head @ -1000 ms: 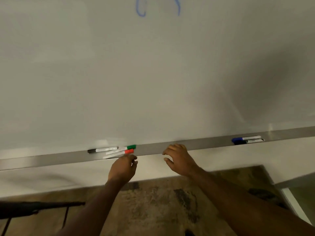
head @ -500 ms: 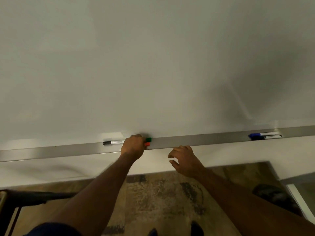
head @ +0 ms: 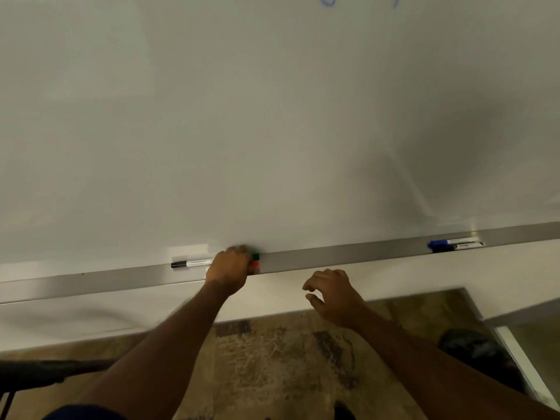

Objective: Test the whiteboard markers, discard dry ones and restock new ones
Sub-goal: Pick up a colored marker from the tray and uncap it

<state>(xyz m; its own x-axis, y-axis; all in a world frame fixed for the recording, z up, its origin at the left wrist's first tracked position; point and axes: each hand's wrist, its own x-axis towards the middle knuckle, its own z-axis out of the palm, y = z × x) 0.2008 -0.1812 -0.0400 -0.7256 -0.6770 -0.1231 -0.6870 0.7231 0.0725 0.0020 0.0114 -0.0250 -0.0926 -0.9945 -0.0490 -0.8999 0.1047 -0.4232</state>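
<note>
The left forearm (head: 169,344) and the right forearm (head: 424,359) are seen uncovered, with no sleeve reaching them. The left hand (head: 230,268) and the right hand (head: 333,294) are bare. A patch of dark blue clothing (head: 81,413) is seen under the left forearm. A dark shoe tip (head: 342,411) is glimpsed, too blurred for detail.
</note>
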